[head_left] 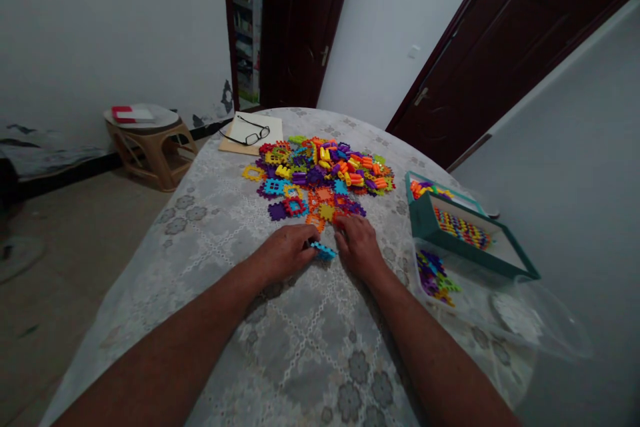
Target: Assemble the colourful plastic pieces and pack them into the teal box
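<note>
My left hand [290, 252] is closed on a light-blue notched building tile [324, 251], gripped near its left edge and tilted a little above the tablecloth. Just to the right, my right hand [359, 245] has its fingers curled at the near edge of the pile, on a red building tile [341, 219]; the fingers partly cover it. Beyond both hands spreads the pile of colourful interlocking tiles [324, 195]. A yellow tile [327, 212] and a purple tile [277, 212] lie at its near side. Orange, yellow and purple tube-like pieces [354, 178] are heaped on top.
At right, a clear plastic box [470, 310] holds more pieces beside a green box [425, 220] with coloured beads. Black glasses [253, 139] rest on a pad [230, 144] at the far left of the table [200, 253]. A stool [155, 147] stands beyond.
</note>
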`<state>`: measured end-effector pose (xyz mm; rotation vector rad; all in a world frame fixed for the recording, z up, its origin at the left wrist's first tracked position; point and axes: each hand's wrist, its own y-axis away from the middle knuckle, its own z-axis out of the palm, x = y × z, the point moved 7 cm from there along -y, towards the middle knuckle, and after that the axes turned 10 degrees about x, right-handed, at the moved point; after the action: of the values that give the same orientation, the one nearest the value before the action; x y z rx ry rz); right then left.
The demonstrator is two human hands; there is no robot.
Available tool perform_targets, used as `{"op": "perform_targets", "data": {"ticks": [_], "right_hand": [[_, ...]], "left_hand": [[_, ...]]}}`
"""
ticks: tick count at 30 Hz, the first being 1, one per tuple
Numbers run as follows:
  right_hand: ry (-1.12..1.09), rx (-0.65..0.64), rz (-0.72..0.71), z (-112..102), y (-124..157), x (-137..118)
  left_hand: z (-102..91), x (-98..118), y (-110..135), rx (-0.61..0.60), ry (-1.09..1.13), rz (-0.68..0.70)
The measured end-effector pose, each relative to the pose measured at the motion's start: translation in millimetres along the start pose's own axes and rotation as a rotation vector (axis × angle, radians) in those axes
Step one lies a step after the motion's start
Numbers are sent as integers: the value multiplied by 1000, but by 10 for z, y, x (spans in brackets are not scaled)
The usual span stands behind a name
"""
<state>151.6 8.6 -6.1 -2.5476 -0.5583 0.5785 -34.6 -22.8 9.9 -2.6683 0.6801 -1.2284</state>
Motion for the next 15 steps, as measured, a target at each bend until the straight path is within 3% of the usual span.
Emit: {"op": "perform_targets", "data": {"ticks": [4,9,15], "right_hand": [[-33,13,12,-65,-23,-9],[-224,156,-13,-307,31,-168],[-524,60,62,-286,107,-394]], "left_hand": [[-6,-7,1,-6,-12,-2],[-24,2,6,9,27,-26],[-52,10,8,24,7,-44]]}}
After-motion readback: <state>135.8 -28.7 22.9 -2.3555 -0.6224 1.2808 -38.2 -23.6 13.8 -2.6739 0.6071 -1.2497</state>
